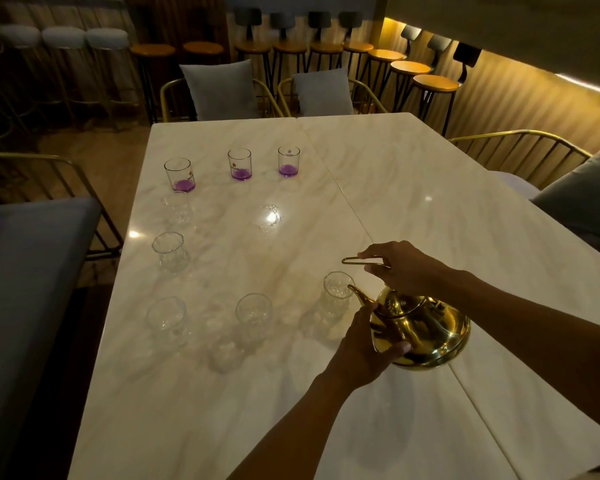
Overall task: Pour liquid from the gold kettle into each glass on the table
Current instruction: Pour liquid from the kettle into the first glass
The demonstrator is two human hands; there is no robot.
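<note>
The gold kettle [426,332] is tilted to the left, its spout over the rim of a clear cut glass [336,294]. My right hand [400,268] grips the kettle's thin wire handle from above. My left hand [364,344] presses against the kettle's front side below the spout. Several more clear glasses stand on the white marble table [413,188]: one [253,310], another [167,317], another [170,251] and a faint one [177,209]. Three straight glasses with purple at the bottom stand farther back [180,174], [239,164], [289,161].
Gold-framed chairs with grey cushions [222,88] surround the table. A grey bench [25,271] lies at the left. Bar stools [433,84] line the back wall. A seam runs diagonally between two joined tabletops.
</note>
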